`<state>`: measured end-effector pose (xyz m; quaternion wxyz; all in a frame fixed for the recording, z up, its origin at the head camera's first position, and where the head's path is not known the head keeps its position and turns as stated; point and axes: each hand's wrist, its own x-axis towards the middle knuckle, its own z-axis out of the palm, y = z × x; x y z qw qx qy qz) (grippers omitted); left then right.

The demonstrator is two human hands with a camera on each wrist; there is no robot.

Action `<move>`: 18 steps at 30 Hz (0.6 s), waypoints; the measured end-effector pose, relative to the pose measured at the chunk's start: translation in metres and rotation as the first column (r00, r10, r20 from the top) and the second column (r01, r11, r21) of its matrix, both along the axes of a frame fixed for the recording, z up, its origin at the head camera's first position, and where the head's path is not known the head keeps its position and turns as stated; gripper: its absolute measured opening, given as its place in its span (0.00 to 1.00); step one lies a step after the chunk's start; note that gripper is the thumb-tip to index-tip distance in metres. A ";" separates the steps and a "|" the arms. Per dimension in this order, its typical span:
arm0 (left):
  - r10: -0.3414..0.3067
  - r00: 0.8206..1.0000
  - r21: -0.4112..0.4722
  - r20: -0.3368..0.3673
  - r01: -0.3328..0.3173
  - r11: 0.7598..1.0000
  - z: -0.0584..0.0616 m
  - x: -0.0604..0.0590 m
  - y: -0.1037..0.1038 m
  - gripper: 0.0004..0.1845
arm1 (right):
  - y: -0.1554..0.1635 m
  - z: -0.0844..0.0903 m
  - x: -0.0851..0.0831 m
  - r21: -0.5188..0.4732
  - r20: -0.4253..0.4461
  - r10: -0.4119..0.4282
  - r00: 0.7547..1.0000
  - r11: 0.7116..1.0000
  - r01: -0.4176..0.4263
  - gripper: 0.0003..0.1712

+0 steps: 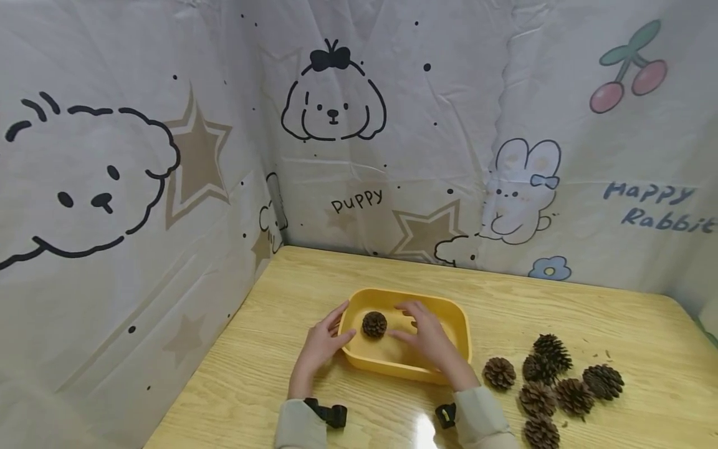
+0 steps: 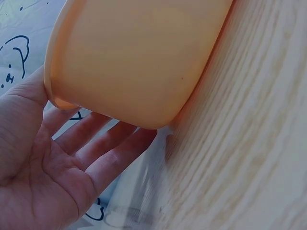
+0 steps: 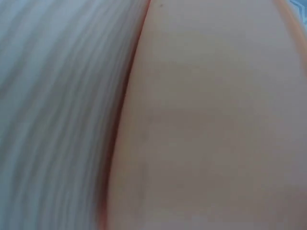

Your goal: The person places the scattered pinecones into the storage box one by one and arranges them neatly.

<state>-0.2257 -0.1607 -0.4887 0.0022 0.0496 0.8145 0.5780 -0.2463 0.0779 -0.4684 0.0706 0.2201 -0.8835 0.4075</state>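
Her left hand (image 1: pixel 321 343) lies open, fingers straight along the yellow tray's (image 1: pixel 457 317) left wall; one pine cone (image 1: pixel 374 324) sits inside. The right hand (image 1: pixel 427 335) hovers flat over the tray, seemingly holding nothing. Seven more pine cones (image 1: pixel 552 380) cluster on the table (image 1: pixel 634 337) at right

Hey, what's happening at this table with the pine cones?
A person is at a wooden table with a yellow tub in front of them. One pine cone lies inside it. The left hand rests open against the tub's left end, and the right hand reaches over the tub with its fingers spread, holding nothing. Seven more pine cones lie on the table to the right.
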 end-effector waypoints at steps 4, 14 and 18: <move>-0.001 1.000 -0.010 0.005 0.001 1.000 -0.001 0.000 0.000 0.33 | 0.013 -0.001 0.006 -0.022 -0.066 0.004 0.998 1.000 -0.006 0.27; -0.011 1.000 -0.015 0.001 0.012 1.000 -0.002 -0.002 -0.001 0.33 | 0.047 0.004 0.026 -0.111 -0.200 -0.001 0.980 0.994 -0.022 0.30; -0.013 1.000 -0.019 -0.002 0.013 1.000 -0.002 -0.003 -0.001 0.33 | 0.062 0.006 0.033 -0.140 -0.240 -0.030 0.970 0.990 -0.004 0.30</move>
